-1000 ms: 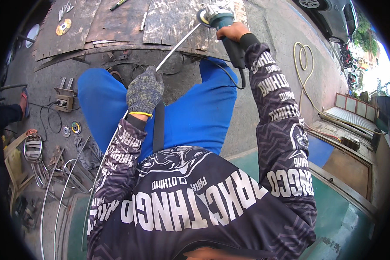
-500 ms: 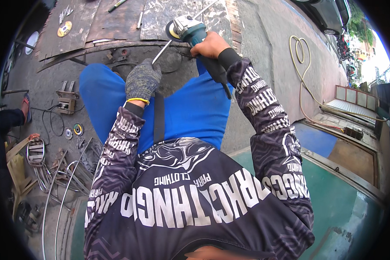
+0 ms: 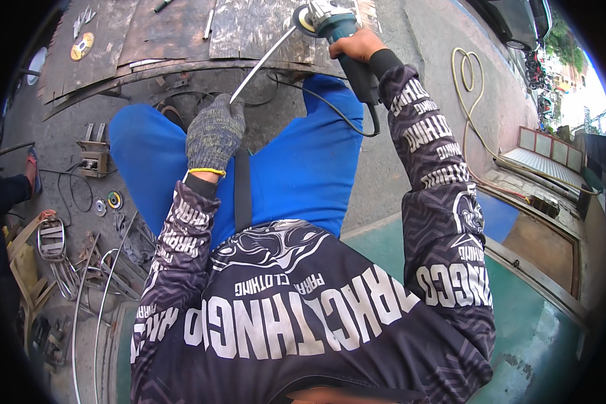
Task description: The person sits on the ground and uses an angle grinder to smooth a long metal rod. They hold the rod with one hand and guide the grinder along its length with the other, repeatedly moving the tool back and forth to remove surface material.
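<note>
An angle grinder (image 3: 337, 28) with a teal body and a round disc (image 3: 306, 20) is gripped in my bare right hand (image 3: 358, 47), out over the wooden boards. Its black rear handle and cord hang back toward my right knee. My left hand (image 3: 215, 131), in a grey knitted glove with a yellow cuff, is closed around the near end of a thin metal rod (image 3: 266, 62). The rod slants up and right, its far part meeting or passing behind the disc; I cannot tell which.
Worn wooden boards (image 3: 175, 34) lie ahead, bearing a yellow disc (image 3: 82, 46). On the floor at left are a metal clamp-like device (image 3: 94, 161), two small discs (image 3: 114, 200) and bent metal tubes (image 3: 108, 283). Another person's foot (image 3: 32, 172) is at far left. A hose (image 3: 466, 101) curls at right.
The grinder and my right hand have moved right and farther away along the rod. My left hand has shifted slightly left and nearer, still holding the rod.
</note>
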`<control>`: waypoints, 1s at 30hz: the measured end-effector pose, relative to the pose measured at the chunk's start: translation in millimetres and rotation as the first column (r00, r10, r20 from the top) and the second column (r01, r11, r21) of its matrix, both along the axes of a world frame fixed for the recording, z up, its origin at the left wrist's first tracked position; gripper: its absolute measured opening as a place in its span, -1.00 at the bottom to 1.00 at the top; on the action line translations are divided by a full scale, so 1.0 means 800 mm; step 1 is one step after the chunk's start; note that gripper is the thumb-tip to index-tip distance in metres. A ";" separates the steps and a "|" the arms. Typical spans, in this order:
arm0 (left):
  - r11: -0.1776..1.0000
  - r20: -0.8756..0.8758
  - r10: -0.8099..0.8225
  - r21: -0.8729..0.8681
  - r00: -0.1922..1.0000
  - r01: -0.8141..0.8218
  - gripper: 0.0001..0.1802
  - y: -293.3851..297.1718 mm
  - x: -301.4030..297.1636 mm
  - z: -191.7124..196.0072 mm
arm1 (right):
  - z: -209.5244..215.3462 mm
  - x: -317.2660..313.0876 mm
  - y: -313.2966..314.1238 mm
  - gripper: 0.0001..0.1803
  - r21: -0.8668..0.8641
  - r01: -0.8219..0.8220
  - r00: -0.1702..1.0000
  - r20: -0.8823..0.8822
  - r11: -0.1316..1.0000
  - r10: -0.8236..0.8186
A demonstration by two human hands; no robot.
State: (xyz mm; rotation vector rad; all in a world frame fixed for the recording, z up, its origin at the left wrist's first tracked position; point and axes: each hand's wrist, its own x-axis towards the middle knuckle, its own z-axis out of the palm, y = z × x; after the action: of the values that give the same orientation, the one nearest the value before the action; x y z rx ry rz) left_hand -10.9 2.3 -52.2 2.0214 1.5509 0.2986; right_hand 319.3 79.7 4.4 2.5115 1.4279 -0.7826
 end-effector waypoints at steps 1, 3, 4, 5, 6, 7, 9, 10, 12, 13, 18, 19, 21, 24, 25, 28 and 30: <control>0.999 -0.004 0.010 -0.030 1.000 -0.010 -0.62 -0.001 0.001 0.003 | -0.001 0.007 0.010 -0.33 -0.025 0.008 0.998 0.058 1.000 -0.007; 0.999 0.023 -0.005 0.033 1.000 0.004 -0.64 -0.004 0.001 0.010 | 0.002 0.026 0.020 -0.32 -0.001 0.029 0.999 0.025 1.000 -0.029; 0.997 0.034 -0.011 0.071 0.999 0.009 -0.65 -0.006 0.000 0.014 | 0.006 0.037 0.026 -0.32 0.005 0.038 0.999 0.008 0.999 -0.038; 0.997 0.035 -0.014 0.077 0.999 0.011 -0.66 -0.009 0.000 0.017 | 0.008 0.048 0.030 -0.32 0.011 0.046 0.999 -0.004 0.999 -0.046; 0.996 0.034 -0.017 0.086 0.999 0.014 -0.67 -0.012 -0.001 0.020 | 0.007 0.060 0.035 -0.33 0.033 0.083 0.996 0.023 0.996 -0.084; 0.995 0.029 -0.020 0.100 0.999 0.017 -0.68 -0.014 -0.001 0.021 | 0.010 0.077 0.038 -0.33 0.042 0.075 0.996 -0.049 0.996 -0.073; 0.994 0.048 -0.027 0.108 0.998 0.022 -0.69 -0.020 -0.002 0.023 | -0.005 0.106 0.052 -0.36 0.019 0.118 0.993 0.003 0.993 -0.118; 0.992 0.053 -0.029 0.120 0.998 0.023 -0.70 -0.022 -0.002 0.025 | -0.010 0.124 0.059 -0.37 0.036 0.121 0.993 -0.011 0.992 -0.120; 0.992 0.055 -0.033 0.120 0.998 0.026 -0.70 -0.029 -0.005 0.030 | -0.019 0.165 0.067 -0.36 0.072 0.127 0.991 -0.040 0.989 -0.124; 0.992 0.054 -0.035 0.121 0.998 0.029 -0.69 -0.031 -0.006 0.034 | -0.023 0.185 0.074 -0.37 0.084 0.146 0.988 -0.066 0.986 -0.141; 0.996 0.047 -0.036 0.084 0.998 0.032 -0.72 -0.026 0.003 0.057 | -0.030 0.272 0.121 -0.47 0.096 0.202 0.973 -0.129 0.975 -0.189; 0.999 0.038 -0.033 0.043 0.999 0.031 -0.72 -0.025 0.005 0.062 | -0.028 0.284 0.132 -0.48 0.076 0.207 0.971 -0.140 0.975 -0.195; 1.000 0.042 -0.021 0.010 0.999 0.021 -0.73 -0.026 0.007 0.071 | -0.027 0.298 0.154 -0.56 0.104 0.218 0.960 -0.200 0.970 -0.195; 1.000 0.043 0.000 -0.021 0.999 0.001 -0.73 -0.029 0.005 0.076 | -0.027 0.302 0.168 -0.59 0.097 0.269 0.945 -0.217 0.958 -0.244; 1.000 0.054 -0.001 -0.024 0.999 0.002 -0.73 -0.029 0.004 0.074 | -0.027 0.301 0.170 -0.60 0.095 0.286 0.939 -0.226 0.954 -0.259; 1.000 0.057 -0.011 0.015 0.998 0.010 -0.74 -0.027 0.003 0.066 | -0.026 0.289 0.166 -0.63 0.084 0.331 0.917 -0.261 0.940 -0.300; 0.991 0.025 -0.029 0.132 0.999 0.025 -0.74 -0.026 0.005 0.061 | -0.024 0.276 0.158 -0.65 0.074 0.358 0.903 -0.283 0.931 -0.325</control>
State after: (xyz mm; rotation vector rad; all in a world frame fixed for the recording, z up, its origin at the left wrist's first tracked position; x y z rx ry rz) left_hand -7.3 -18.1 -3.3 2.1284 1.5218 0.4265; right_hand 540.1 206.1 -14.9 2.8926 1.1413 -1.1645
